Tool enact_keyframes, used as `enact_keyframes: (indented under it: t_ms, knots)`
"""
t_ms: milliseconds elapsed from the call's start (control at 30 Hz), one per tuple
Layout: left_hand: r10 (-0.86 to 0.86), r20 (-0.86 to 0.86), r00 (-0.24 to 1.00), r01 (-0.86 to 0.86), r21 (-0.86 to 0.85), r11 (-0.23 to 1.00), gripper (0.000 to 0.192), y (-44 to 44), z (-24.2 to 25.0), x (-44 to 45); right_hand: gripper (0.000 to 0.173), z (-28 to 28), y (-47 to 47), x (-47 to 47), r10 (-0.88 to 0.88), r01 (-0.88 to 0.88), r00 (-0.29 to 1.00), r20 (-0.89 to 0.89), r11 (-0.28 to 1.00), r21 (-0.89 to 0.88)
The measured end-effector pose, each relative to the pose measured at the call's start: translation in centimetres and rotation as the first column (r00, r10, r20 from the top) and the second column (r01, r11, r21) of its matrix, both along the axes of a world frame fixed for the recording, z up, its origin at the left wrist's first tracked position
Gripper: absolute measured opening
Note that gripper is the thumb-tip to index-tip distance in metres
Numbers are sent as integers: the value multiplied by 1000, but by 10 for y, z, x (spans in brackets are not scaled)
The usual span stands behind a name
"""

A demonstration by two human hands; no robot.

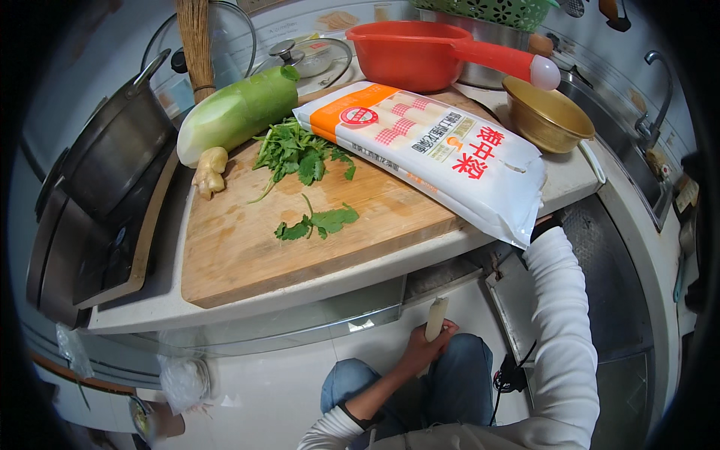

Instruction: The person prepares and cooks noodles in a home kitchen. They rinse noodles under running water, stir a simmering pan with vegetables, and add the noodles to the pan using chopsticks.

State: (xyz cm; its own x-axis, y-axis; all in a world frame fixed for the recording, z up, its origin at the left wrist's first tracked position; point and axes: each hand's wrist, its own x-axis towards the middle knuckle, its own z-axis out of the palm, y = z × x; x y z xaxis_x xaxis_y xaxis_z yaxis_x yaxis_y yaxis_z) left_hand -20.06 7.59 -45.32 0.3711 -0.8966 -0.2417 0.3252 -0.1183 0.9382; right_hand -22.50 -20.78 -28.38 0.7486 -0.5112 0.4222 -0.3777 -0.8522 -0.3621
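Note:
My left hand [424, 346] is low over my knees, its fingers wrapped around a pale, flat, stick-like piece [436, 319] that points upward; what it is I cannot tell. The right arm, in a white sleeve, reaches to the counter edge, and that hand is hidden behind the end of a white and orange noodle package [427, 146]. This package lies slantwise over the right part of a wooden cutting board [253, 264]. On the board are a bunch of cilantro [298, 152], a loose cilantro sprig [323, 220], a ginger piece [210, 171] and a large green-white radish [242, 112].
A steel pot [112, 152] stands on the stove at left. Behind the board are a glass lid [332, 62], a red plastic ladle [405, 56] and a brass-coloured bowl [545, 115]. The sink [613, 112] is at right. An opened cabinet [517, 304] lies below the counter.

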Motion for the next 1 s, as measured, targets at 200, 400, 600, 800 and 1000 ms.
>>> enact_keyframes:
  t_ms: [200,400,600,800,1000]
  knots:
    - [-9,-18,1000,9,-3,1000,23,7,1,1,32,0,0,2,9,-9,1000,3,1000,3]
    - [-18,-4,1000,18,16,1000,23,2,-4,-7,32,-1,-2,3,17,-17,1000,-7,1000,6]
    - [-18,-14,1000,18,-12,1000,23,2,-4,-11,32,-1,-2,5,22,-22,1000,-3,1000,1]
    - [-11,-59,998,10,-29,1000,23,5,-2,-13,32,-2,-2,7,28,-28,1000,-7,1000,-8]
    - [-16,-51,999,16,-1,1000,23,8,-3,-11,32,-5,-4,12,32,-32,999,-8,999,-14]
